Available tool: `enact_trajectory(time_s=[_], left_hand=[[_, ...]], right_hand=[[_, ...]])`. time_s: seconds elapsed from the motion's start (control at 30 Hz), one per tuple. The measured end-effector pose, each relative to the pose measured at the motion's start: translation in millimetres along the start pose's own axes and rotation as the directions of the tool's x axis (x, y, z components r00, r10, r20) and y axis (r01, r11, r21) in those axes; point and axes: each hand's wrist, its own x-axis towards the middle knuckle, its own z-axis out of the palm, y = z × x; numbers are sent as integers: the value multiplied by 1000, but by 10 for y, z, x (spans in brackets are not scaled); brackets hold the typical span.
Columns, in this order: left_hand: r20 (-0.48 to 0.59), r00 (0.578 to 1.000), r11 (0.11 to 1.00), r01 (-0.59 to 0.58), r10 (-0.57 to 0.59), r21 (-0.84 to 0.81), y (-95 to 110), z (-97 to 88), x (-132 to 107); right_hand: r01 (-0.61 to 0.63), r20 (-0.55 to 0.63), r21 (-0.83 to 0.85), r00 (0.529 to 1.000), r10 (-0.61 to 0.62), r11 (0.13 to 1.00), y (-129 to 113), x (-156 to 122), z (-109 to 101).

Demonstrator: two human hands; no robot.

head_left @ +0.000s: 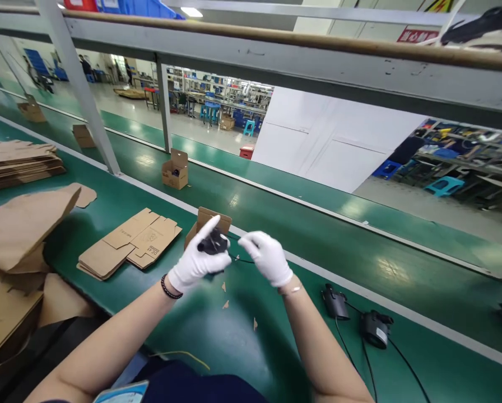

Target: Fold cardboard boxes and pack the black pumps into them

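White-gloved left fingers (211,225) around black device (214,243), thin cable (245,260), flat cardboard (150,237).

The top flattened carton (156,238) in the pile bears a dark printed emblem (150,235) with lettering beside it that appears to read "DC 45"; smaller print on it is illegible. A red sign (417,35) at upper right shows white Chinese characters beginning "当心", the rest unclear. Above it, a yellow warning sign (440,5) carries a black symbol, partly cut off. The white label (381,336) on a black corded pump (372,324) is unreadable.
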Motion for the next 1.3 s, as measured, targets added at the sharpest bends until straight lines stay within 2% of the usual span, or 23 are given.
enact_trajectory(time_s=[0.07,0.1,0.17,0.2,0.27,0.33,0.37,0.43,0.5,0.57,0.63,0.67,0.73,0.77,0.83,0.9,0.97,1.07,1.13,1.17,1.23,1.3], left_hand=[[-192,981,964,-36,-16,-263,49,-203,97],[-263,963,927,-49,-55,-373,76,-294,145],[-341,930,866,-55,-137,-497,111,-427,210],[-347,924,866,-40,-157,-499,115,-463,221],[-281,951,926,15,-130,-378,89,-476,188],[-114,990,987,64,-81,-146,40,-433,90],[-1,997,996,83,-83,-29,16,-402,25],[202,974,987,78,-106,143,-12,-346,-110],[286,954,981,34,-89,191,-11,-327,-208],[204,979,991,-18,-9,130,8,-373,-232],[5,998,998,-55,55,-31,28,-485,-182],[-104,993,989,-71,57,-132,35,-556,-142],[-254,967,941,-73,-14,-329,35,-690,-66],[-283,957,913,-59,-64,-404,28,-736,-43],[-266,954,893,4,-138,-451,-4,-766,-37],[-213,966,931,60,-145,-361,-54,-724,-70],[-205,976,982,41,-80,-187,-111,-654,-102],[-255,960,987,-82,115,137,-192,-584,-75],[-226,940,914,-160,256,372,-224,-592,0],[-173,934,858,-199,312,474,-227,-619,47],[-28,932,730,-265,362,630,-196,-739,154],[61,926,585,-285,373,759,-112,-959,276]], right_hand=[[184,155,-136,974,-163,974,-121,-212,71],[288,244,-181,939,-241,940,-219,-312,65],[464,370,-220,854,-367,858,-453,-446,-32],[529,395,-227,817,-419,817,-569,-459,-115],[601,376,-261,784,-494,755,-747,-355,-305],[612,309,-288,788,-533,737,-805,-95,-453],[592,262,-281,804,-533,755,-781,68,-486],[498,169,-202,866,-471,843,-644,381,-446],[357,140,-77,928,-345,931,-457,573,-274],[248,194,-27,951,-239,968,-320,577,-26],[230,281,-99,940,-194,968,-290,410,210],[251,322,-151,927,-192,956,-316,290,296],[333,372,-215,897,-238,918,-420,50,378],[375,369,-217,886,-280,901,-483,-42,377],[437,298,-170,877,-376,883,-597,-129,329],[446,170,-114,889,-425,888,-668,-87,282],[435,98,-82,899,-427,897,-690,36,289],[423,160,-73,899,-408,903,-660,255,395],[387,195,-48,908,-372,921,-611,382,473],[356,189,-30,919,-345,934,-575,440,498],[289,157,9,945,-287,957,-476,551,512],[230,175,37,957,-233,973,-351,662,497]])
